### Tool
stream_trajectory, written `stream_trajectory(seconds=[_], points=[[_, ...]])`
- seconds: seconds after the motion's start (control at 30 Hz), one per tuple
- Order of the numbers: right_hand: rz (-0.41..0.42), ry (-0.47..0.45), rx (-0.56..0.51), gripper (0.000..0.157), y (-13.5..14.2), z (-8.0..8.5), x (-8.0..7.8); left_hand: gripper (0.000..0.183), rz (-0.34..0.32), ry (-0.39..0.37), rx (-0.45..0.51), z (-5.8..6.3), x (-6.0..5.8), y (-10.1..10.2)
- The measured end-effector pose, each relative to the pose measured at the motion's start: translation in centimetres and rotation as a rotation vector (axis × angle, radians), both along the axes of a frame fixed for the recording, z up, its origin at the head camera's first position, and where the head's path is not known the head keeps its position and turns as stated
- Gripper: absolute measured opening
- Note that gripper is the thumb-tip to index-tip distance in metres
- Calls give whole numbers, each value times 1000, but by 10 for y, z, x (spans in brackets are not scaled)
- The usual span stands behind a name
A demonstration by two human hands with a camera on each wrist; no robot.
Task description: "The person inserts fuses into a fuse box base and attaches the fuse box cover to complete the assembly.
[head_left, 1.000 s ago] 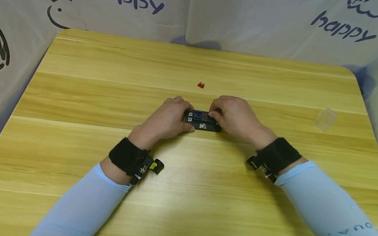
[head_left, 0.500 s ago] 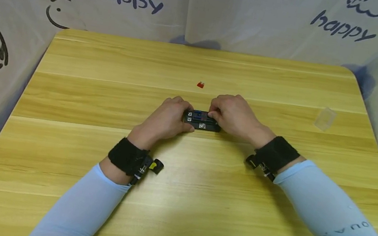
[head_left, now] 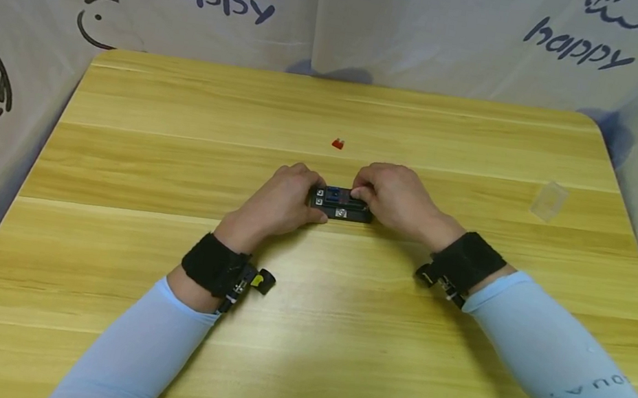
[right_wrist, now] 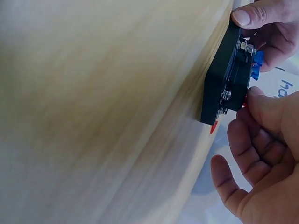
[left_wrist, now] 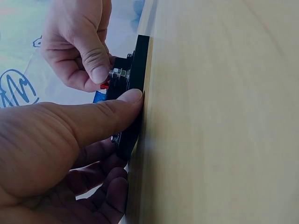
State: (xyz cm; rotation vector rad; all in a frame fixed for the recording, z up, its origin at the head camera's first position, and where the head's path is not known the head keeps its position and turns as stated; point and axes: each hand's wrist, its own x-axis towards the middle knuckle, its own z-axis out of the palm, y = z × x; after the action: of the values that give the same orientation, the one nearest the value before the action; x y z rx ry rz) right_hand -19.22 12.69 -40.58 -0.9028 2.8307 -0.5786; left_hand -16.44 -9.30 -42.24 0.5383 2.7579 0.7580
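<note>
A black fuse block (head_left: 354,215) with metal terminal screws lies flat at mid-table. My left hand (head_left: 288,197) grips its left end, thumb along the near side and fingers behind. Blue blade fuses (right_wrist: 257,63) stick up from the block on that side. Over the right half, my right hand (head_left: 398,194) pinches a small red blade fuse (left_wrist: 104,86) between thumb and forefinger, right at the top of the block; the fingers mostly hide it. Its other fingers are curled loosely below, as the right wrist view shows.
Another red blade fuse (head_left: 337,143) lies on the wooden table (head_left: 297,335) beyond the block. Off to the right is a clear plastic cover (head_left: 550,201). White cloth (head_left: 384,21) with drawings hangs behind the table's far edge.
Both hands stay at the block with nearly the same grip. The right hand dips very slightly; the block and loose fuse keep their places.
</note>
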Motion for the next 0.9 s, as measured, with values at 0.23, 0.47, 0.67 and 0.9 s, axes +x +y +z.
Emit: stream_trajectory(seconds=[0.23,0.47,0.67,0.9], points=[[-6,-38,-4,13,0,1,-2,55,0,-2,-3,0,0,-1],[-18,-143,-13,16,2,9,-9,55,-7,12,-1,0,-1,-1],[-39,-161,9,18,-2,15,-24,54,-6,11,-1,-1,-1,-1],[-34,-121,73,19,-12,18,-50,56,-10,14,-3,-2,-2,-1]])
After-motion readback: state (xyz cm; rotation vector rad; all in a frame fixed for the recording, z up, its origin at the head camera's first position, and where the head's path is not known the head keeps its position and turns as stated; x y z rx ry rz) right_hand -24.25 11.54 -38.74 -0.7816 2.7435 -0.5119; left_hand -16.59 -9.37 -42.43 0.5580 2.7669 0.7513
